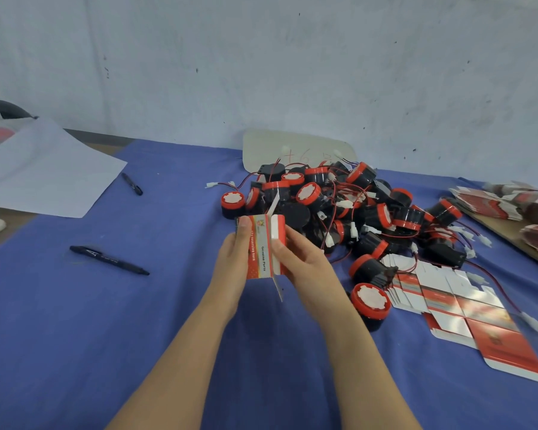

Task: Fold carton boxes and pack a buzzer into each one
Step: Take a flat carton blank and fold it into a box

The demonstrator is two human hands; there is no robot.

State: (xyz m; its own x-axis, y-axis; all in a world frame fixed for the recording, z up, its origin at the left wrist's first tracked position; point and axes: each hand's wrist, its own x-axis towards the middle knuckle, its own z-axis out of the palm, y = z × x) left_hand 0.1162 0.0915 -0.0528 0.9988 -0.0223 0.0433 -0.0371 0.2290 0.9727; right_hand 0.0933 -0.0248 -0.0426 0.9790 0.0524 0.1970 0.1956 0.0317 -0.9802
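Red-and-white cardboard carton box (262,247): flaps sticking out.
Left hand (235,264): grips its 9 o'clock side.
Right hand (305,262): pinches its 3 o'clock side.
Black-and-red round buzzer pile (354,209): 2 o'clock.

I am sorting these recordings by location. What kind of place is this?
Probably a packing bench in a small workshop. A heap of red-and-black buzzers lies on a blue cloth, stacks of flat cartons wait at the right, and the left hand and right hand hold one carton mid-fold.
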